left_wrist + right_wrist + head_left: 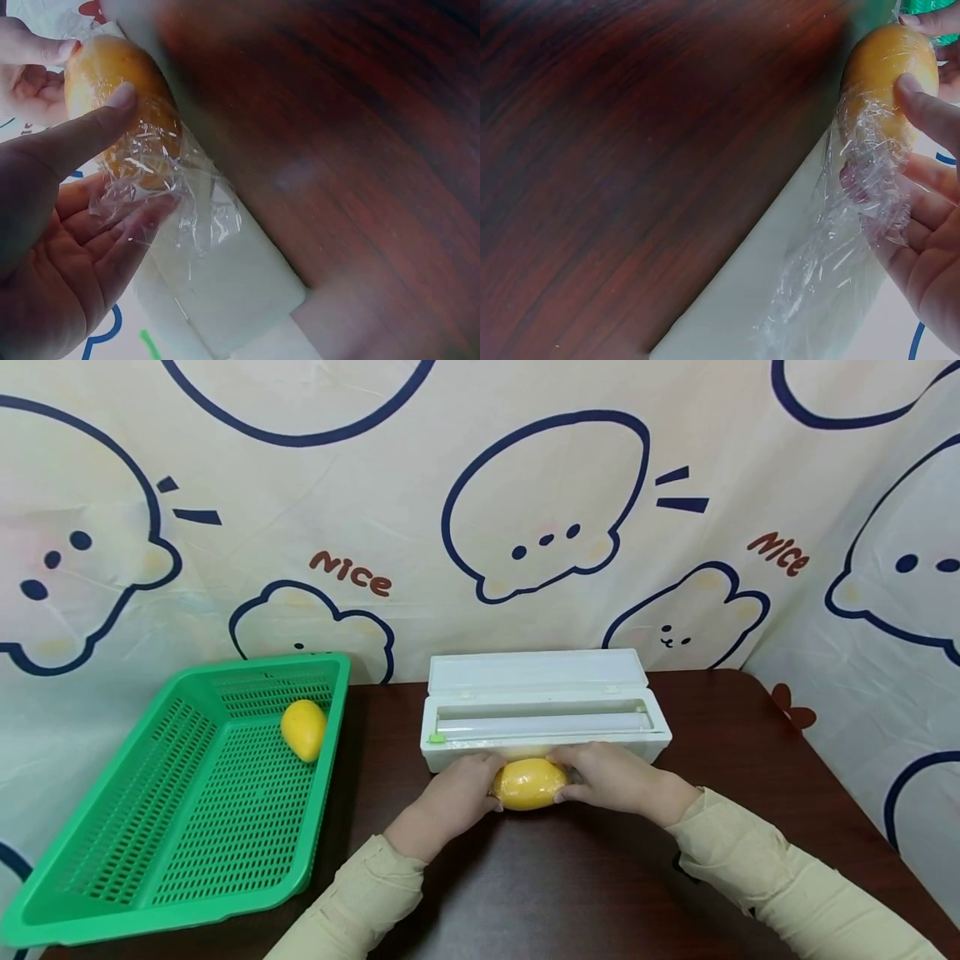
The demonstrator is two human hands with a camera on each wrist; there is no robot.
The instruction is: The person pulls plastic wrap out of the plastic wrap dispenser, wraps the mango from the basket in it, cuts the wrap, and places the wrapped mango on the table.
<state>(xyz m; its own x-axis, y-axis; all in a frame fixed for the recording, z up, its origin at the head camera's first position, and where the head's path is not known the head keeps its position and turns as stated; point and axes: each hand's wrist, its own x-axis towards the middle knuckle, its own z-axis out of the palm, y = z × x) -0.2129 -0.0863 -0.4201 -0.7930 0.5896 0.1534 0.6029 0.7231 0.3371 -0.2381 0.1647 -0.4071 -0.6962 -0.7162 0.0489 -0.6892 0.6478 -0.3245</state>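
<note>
So from what I can see, you've got the fruit point(530, 785) between both hands, right in front of the white box point(536, 675), and can't tell whether it touches the box or the table point(570, 893). Grip's narrow on both sides: your left hand point(465, 789) has one end, your right hand point(609, 782) the other, thumbs on top and fingers below, pinching through the film point(877, 142). My read is you're on the wrapping step: film looks snug and shiny over the middle, but it's bunched and loose at both ends, and on the right a crinkly bit trails down across the box. I can't make out if it's cut free from the roll point(540, 724). IMO the next move calls for gathering those loose ends and folding them flat against the fruit without letting the middle slacken. Squeeze too lightly and it could slip round inside. There's one more fruit, no film that I can see, in the basket point(180, 910) on your left.
</note>
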